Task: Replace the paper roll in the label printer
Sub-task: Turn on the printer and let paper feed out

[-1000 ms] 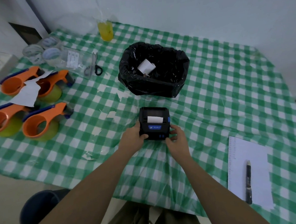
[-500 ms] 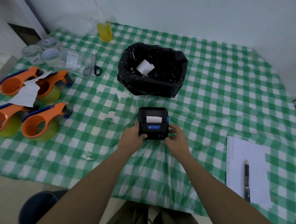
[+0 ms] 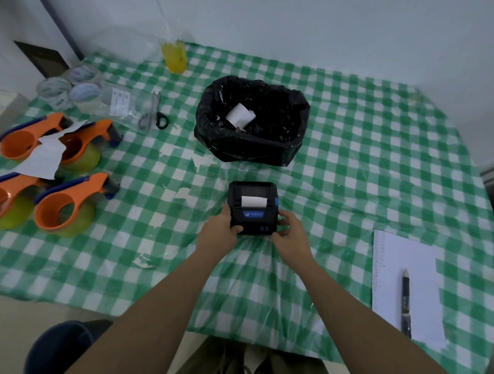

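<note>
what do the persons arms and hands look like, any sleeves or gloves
Both forearms are bare right up to the bottom edge of the picture, with no sleeve in sight. The left hand and the right hand wear no gloves. No watch, ring or wristband shows on either. No marks or tattoos can be made out at this sharpness.

Bin (image 3: 292,144) behind printer (image 3: 252,206); notepad (image 3: 405,287) right.
</note>
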Demonstrator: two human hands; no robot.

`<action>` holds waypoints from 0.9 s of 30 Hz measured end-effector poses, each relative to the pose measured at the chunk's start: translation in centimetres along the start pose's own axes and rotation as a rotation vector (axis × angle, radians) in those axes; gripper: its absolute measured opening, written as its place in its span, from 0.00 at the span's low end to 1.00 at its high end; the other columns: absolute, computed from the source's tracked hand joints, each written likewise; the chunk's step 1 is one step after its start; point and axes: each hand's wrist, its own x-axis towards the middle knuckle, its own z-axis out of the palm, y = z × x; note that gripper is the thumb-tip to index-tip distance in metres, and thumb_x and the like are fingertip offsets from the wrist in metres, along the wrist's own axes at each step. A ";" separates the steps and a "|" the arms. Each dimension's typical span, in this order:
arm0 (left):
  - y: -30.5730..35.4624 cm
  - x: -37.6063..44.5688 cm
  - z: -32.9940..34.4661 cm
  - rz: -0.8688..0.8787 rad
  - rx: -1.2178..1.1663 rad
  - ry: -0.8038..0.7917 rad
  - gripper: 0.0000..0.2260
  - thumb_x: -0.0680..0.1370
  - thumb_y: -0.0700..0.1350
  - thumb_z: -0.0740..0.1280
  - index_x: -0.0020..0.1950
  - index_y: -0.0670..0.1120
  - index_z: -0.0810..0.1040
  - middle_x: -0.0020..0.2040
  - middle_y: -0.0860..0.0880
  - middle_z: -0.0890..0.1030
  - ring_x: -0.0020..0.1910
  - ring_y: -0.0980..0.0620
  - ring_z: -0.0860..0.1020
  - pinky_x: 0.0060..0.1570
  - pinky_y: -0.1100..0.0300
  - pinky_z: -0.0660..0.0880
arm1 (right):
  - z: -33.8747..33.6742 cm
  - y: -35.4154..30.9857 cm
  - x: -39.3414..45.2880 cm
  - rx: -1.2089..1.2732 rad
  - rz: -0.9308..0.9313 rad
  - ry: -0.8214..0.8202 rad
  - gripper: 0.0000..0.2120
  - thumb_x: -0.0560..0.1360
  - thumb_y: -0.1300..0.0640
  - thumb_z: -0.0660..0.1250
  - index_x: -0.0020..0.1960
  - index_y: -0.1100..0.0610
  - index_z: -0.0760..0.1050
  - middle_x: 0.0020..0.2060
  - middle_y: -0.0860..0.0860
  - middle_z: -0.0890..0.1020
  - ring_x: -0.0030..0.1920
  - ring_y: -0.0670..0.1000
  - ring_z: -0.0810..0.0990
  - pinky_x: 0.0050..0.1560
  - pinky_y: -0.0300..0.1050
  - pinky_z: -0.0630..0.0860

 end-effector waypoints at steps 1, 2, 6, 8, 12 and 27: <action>0.1 0.0 0.0 -0.002 -0.002 -0.003 0.25 0.76 0.43 0.65 0.71 0.42 0.61 0.52 0.37 0.81 0.50 0.39 0.79 0.45 0.51 0.74 | 0.0 0.0 0.0 -0.008 -0.001 -0.004 0.25 0.72 0.67 0.64 0.66 0.53 0.66 0.59 0.55 0.75 0.45 0.50 0.77 0.37 0.37 0.73; 0.1 -0.1 -0.1 -0.004 -0.003 -0.004 0.25 0.76 0.43 0.65 0.71 0.42 0.61 0.52 0.37 0.81 0.50 0.39 0.79 0.45 0.51 0.74 | -0.1 0.0 0.0 -0.015 -0.002 -0.007 0.26 0.72 0.67 0.64 0.67 0.53 0.66 0.59 0.55 0.75 0.44 0.49 0.77 0.37 0.37 0.73; 0.3 -0.2 -0.2 -0.018 0.004 -0.009 0.24 0.76 0.43 0.65 0.70 0.42 0.62 0.52 0.38 0.81 0.49 0.39 0.79 0.46 0.49 0.75 | -0.2 -0.3 -0.1 -0.041 -0.007 -0.015 0.26 0.72 0.67 0.64 0.67 0.53 0.65 0.59 0.56 0.74 0.43 0.48 0.77 0.37 0.36 0.73; 0.4 -0.2 -0.2 -0.021 0.010 -0.007 0.24 0.76 0.43 0.65 0.70 0.42 0.62 0.52 0.38 0.81 0.50 0.38 0.79 0.46 0.49 0.76 | -0.2 -0.4 -0.2 -0.056 -0.009 -0.019 0.26 0.72 0.67 0.64 0.68 0.53 0.65 0.60 0.55 0.74 0.43 0.47 0.77 0.37 0.36 0.73; 0.6 -0.3 -0.1 -0.026 0.021 -0.007 0.23 0.77 0.42 0.64 0.69 0.41 0.63 0.51 0.38 0.81 0.49 0.39 0.79 0.44 0.51 0.74 | -0.1 -0.4 -0.1 -0.050 -0.014 -0.006 0.26 0.72 0.66 0.64 0.67 0.53 0.65 0.59 0.56 0.74 0.43 0.49 0.78 0.39 0.40 0.74; -0.1 -0.4 -1.9 -0.014 -0.323 -0.078 0.25 0.70 0.38 0.72 0.67 0.45 0.71 0.60 0.43 0.81 0.59 0.45 0.78 0.60 0.47 0.75 | 0.2 -0.4 -0.3 -0.020 -0.030 0.029 0.25 0.72 0.63 0.67 0.67 0.53 0.66 0.58 0.56 0.74 0.43 0.51 0.79 0.43 0.46 0.77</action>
